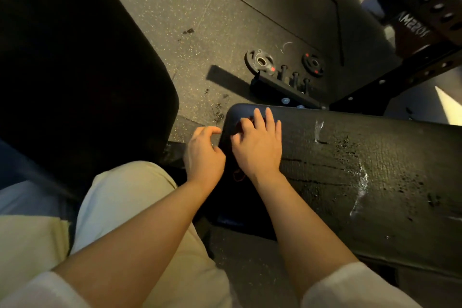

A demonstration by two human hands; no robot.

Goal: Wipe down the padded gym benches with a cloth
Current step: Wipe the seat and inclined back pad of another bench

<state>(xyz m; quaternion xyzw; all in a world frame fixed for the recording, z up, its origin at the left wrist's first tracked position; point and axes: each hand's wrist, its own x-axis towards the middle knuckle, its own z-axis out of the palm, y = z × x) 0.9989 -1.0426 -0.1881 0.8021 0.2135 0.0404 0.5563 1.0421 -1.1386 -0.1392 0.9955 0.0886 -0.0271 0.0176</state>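
1. The right hand lies palm down on the near end of the padded bench, the desk here; its grip is apart, the outer fingers stretched flat over the pad, the index finger and thumb bent a little.
2. Under that hand the pad looks a darker, smoother black than the worn surface to its right; this may be a dark cloth, but I cannot tell where it ends.
3. The left hand hovers just to the left of the right hand, at the end edge of the desk; its fingers are loosely curled and its grip holds nothing.
4. To the right of the right hand the upholstery is cracked and flaking, with pale shiny streaks across it.
5. A thin red thread shows just below the right wrist.
6. Beyond the fingertips, on the speckled rubber floor, lie two small weight plates beside a black pegged bracket.
7. Far left of both hands stands a second black pad.
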